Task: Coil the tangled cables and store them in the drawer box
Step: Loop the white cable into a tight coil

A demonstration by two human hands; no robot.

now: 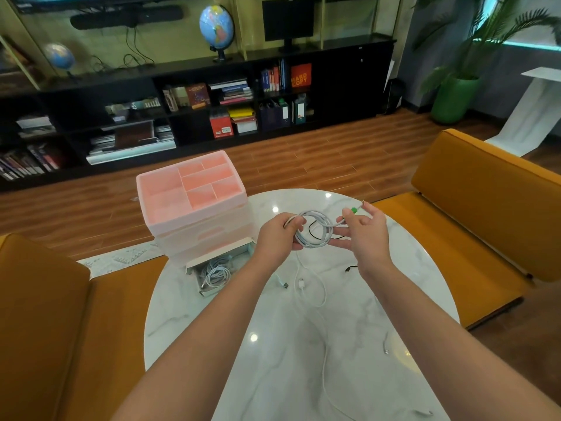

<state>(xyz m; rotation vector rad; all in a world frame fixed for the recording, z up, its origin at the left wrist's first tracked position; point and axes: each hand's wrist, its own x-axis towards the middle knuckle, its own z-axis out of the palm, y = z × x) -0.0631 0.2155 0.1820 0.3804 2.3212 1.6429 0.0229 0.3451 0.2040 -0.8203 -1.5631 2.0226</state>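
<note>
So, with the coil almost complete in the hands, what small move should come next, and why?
Probably wrap the free end with the green tip, pinched by the right hand, once around the white coil held by the left hand. That loose end still sticks out, and the open drawer already holds one coiled cable.

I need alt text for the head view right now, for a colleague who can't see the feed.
Over a round white marble table, the left hand grips a coiled white cable while the right hand pinches its green-tipped end. A pink drawer box stands at left, its bottom drawer open with coiled cables inside; loose cables lie on the table.
</note>
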